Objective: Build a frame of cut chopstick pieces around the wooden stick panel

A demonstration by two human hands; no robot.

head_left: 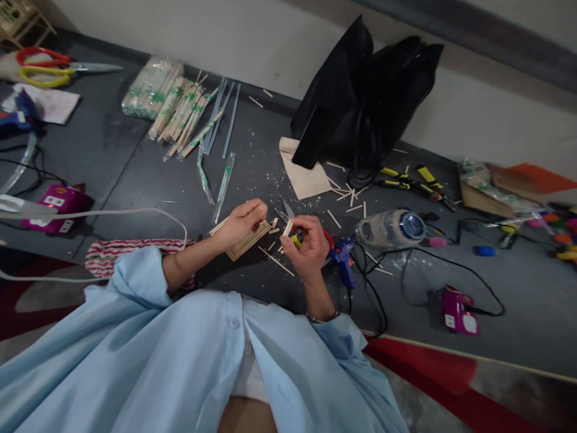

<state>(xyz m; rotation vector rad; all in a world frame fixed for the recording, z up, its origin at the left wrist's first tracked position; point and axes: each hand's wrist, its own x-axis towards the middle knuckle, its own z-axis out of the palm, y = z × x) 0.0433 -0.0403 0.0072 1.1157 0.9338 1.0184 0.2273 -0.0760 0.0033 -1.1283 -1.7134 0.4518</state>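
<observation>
My left hand (241,221) is closed on a small flat panel of glued wooden sticks (249,239), held just above the dark mat. My right hand (309,242) is closed around a short wooden stick piece (287,228) together with a yellow-handled cutter (295,239) whose blade (288,208) points up toward the panel. Loose stick offcuts (276,261) lie under and between both hands.
A blue glue gun (342,255) lies right of my right hand, beside a plastic bottle (390,228). Chopstick packs (178,108), scissors (49,66), a black bag (365,102), pliers (417,180), pink power strips (458,310) and cables are spread about the mat.
</observation>
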